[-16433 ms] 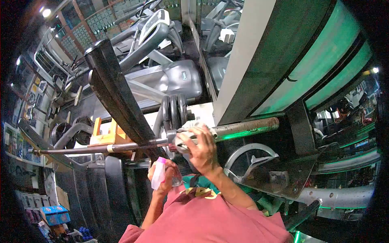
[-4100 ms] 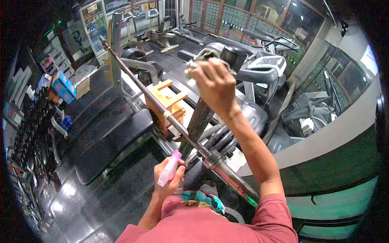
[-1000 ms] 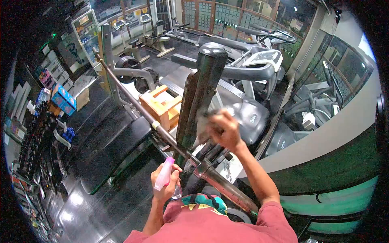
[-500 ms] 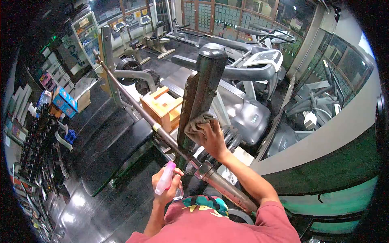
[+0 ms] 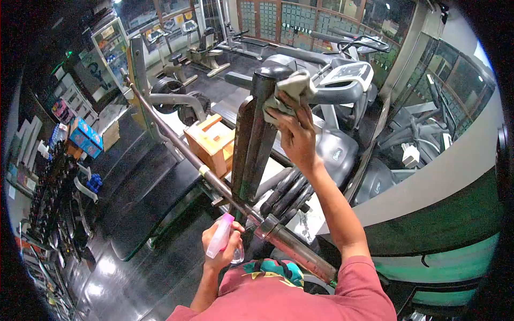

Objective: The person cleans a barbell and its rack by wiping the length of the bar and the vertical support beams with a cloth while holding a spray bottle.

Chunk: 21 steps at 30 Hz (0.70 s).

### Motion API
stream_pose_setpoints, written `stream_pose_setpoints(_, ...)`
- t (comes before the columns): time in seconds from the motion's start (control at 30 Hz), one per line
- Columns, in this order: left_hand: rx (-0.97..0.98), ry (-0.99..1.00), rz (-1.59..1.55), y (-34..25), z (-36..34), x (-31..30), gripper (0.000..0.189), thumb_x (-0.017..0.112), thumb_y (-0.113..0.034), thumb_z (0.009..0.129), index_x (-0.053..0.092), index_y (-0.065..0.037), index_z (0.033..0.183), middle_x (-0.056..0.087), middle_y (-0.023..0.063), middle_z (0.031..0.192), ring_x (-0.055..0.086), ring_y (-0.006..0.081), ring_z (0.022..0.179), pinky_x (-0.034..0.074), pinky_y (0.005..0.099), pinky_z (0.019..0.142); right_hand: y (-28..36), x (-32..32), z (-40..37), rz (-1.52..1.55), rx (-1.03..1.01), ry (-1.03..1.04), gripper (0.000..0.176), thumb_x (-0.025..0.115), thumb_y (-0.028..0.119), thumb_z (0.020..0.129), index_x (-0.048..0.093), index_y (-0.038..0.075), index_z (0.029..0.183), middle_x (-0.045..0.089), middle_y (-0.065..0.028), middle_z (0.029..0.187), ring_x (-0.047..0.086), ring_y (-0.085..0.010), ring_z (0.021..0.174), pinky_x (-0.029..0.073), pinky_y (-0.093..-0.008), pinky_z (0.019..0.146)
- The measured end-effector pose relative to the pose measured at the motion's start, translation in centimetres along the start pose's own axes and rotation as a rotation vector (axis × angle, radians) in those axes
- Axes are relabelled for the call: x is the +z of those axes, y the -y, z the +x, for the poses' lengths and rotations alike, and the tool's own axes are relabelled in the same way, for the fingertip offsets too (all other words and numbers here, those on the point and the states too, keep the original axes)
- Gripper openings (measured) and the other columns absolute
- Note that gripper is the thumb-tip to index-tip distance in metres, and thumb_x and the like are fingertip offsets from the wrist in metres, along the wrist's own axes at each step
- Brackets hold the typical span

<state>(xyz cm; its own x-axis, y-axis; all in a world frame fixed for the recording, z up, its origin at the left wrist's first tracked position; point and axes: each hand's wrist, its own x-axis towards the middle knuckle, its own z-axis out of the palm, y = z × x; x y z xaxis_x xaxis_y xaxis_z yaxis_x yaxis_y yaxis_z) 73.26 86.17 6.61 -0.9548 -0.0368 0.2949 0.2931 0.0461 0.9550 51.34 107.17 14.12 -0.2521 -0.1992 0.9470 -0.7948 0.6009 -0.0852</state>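
Note:
My right hand [image 5: 297,134] presses a grey cloth [image 5: 292,88] against the upper part of a dark upright post [image 5: 251,134] of a bench press rack, near its rounded top. My left hand [image 5: 222,251] holds a small spray bottle [image 5: 219,237] with a pink cap, low in front of my chest. A long barbell [image 5: 187,155] runs diagonally across the rack, passing just below the post and above my left hand.
A black bench pad [image 5: 144,208] lies left of the bar. A wooden box [image 5: 211,142] sits behind it. Weight plates [image 5: 286,190] lean by the post. Dumbbell racks [image 5: 48,187] line the left wall; cardio machines [image 5: 342,80] and a mirrored wall [image 5: 428,176] stand to the right.
My right hand has slid the cloth up the post from its middle to near the top. The left hand with the spray bottle has stayed where it was.

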Motion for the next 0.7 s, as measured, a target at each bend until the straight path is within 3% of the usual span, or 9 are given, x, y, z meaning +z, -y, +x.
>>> stream_pose_setpoints(0.07, 0.009, -0.014, 0.009, 0.0, 0.0, -0.2, 0.013, 0.057, 0.004, 0.086, 0.058, 0.004, 0.099, 0.068, 0.0107, 0.082, 0.061, 0.0099, 0.055, 0.05, 0.0235, 0.051, -0.8, 1.6, -2.4, -0.043, -0.011, -0.043, 0.049, 0.061, -0.004, 0.076, 0.061, 0.013, 0.122, 0.062, -0.0145, 0.11, 0.058, -0.0328, 0.106, 0.045, -0.0406, 0.096)
stream_pose_setpoints(0.17, -0.057, -0.049, -0.115, 0.4, -0.6, -0.4, 0.014, 0.056, 0.004, 0.087, 0.057, 0.004, 0.1, 0.067, 0.0112, 0.083, 0.06, 0.0107, 0.056, 0.05, 0.024, 0.051, -0.8, 4.1, -10.0, 0.442, 0.785, 0.037, 0.036, 0.055, -0.006, 0.084, 0.057, 0.005, 0.118, 0.063, -0.0056, 0.094, 0.058, -0.0121, 0.085, 0.046, -0.0276, 0.077)
stream_pose_setpoints(0.23, -0.079, -0.016, -0.1, 0.5, -0.4, -0.4, 0.015, 0.056, 0.004, 0.087, 0.057, 0.005, 0.101, 0.066, 0.0116, 0.083, 0.06, 0.0113, 0.056, 0.05, 0.0244, 0.051, 1.5, 4.4, -13.2, 0.407, 0.888, 0.042, 0.028, 0.061, 0.0, 0.085, 0.06, 0.003, 0.112, 0.063, -0.0033, 0.093, 0.058, -0.0121, 0.084, 0.048, -0.0274, 0.079)
stream_pose_setpoints(0.37, -0.052, 0.05, -0.081, 0.4, 0.4, 0.7, 0.015, 0.055, 0.007, 0.086, 0.057, 0.005, 0.101, 0.066, 0.012, 0.083, 0.061, 0.0118, 0.056, 0.049, 0.0252, 0.05, 5.1, 0.9, -12.5, 0.428, 0.685, 0.249, 0.033, 0.065, -0.001, 0.079, 0.063, 0.003, 0.112, 0.066, -0.014, 0.1, 0.065, -0.0237, 0.09, 0.05, -0.032, 0.083)
stream_pose_setpoints(0.4, -0.045, 0.072, -0.058, 0.3, 0.6, 1.1, 0.015, 0.055, 0.007, 0.086, 0.057, 0.005, 0.1, 0.066, 0.0121, 0.084, 0.061, 0.0122, 0.056, 0.05, 0.0249, 0.05, 5.1, 0.7, -12.4, 0.424, 0.492, 0.264, 0.037, 0.065, -0.002, 0.078, 0.063, 0.003, 0.114, 0.064, -0.0159, 0.105, 0.065, -0.0306, 0.092, 0.051, -0.0359, 0.085)
stream_pose_setpoints(0.43, -0.043, 0.084, -0.063, 0.4, 0.7, 1.3, 0.015, 0.055, 0.007, 0.086, 0.057, 0.005, 0.1, 0.066, 0.0121, 0.084, 0.061, 0.0122, 0.056, 0.05, 0.0249, 0.05, 5.3, -0.5, -12.5, 0.549, 0.61, 0.563, 0.039, 0.063, -0.005, 0.077, 0.064, 0.004, 0.114, 0.062, -0.0175, 0.113, 0.063, -0.0348, 0.096, 0.051, -0.0385, 0.085)
stream_pose_setpoints(0.53, 0.01, 0.136, -0.072, 0.2, 1.3, 1.6, 0.014, 0.056, 0.007, 0.086, 0.057, 0.004, 0.099, 0.067, 0.0119, 0.083, 0.062, 0.0127, 0.056, 0.051, 0.024, 0.05, 6.5, -1.0, -11.1, 0.548, 0.533, 0.512, 0.038, 0.063, -0.005, 0.075, 0.068, 0.007, 0.111, 0.062, -0.0176, 0.116, 0.063, -0.0343, 0.097, 0.051, -0.0399, 0.083)
stream_pose_setpoints(0.63, 0.006, 0.084, -0.127, 0.3, 1.1, 1.6, 0.014, 0.056, 0.007, 0.086, 0.057, 0.004, 0.099, 0.067, 0.0116, 0.083, 0.062, 0.0123, 0.056, 0.051, 0.0243, 0.05, 6.1, -1.2, -7.0, 0.191, 0.098, 0.126, 0.037, 0.063, -0.005, 0.074, 0.073, 0.014, 0.105, 0.063, -0.0138, 0.122, 0.061, -0.0352, 0.104, 0.051, -0.0416, 0.083)
stream_pose_setpoints(0.7, 0.012, 0.078, -0.098, 0.4, 0.9, 1.2, 0.014, 0.056, 0.007, 0.086, 0.057, 0.004, 0.099, 0.067, 0.0113, 0.083, 0.062, 0.012, 0.056, 0.051, 0.0243, 0.05, 5.3, 0.3, -5.6, 0.083, 0.036, 0.113, 0.048, 0.063, 0.0, 0.069, 0.069, 0.021, 0.112, 0.057, -0.0094, 0.132, 0.055, -0.0372, 0.116, 0.047, -0.0434, 0.095)
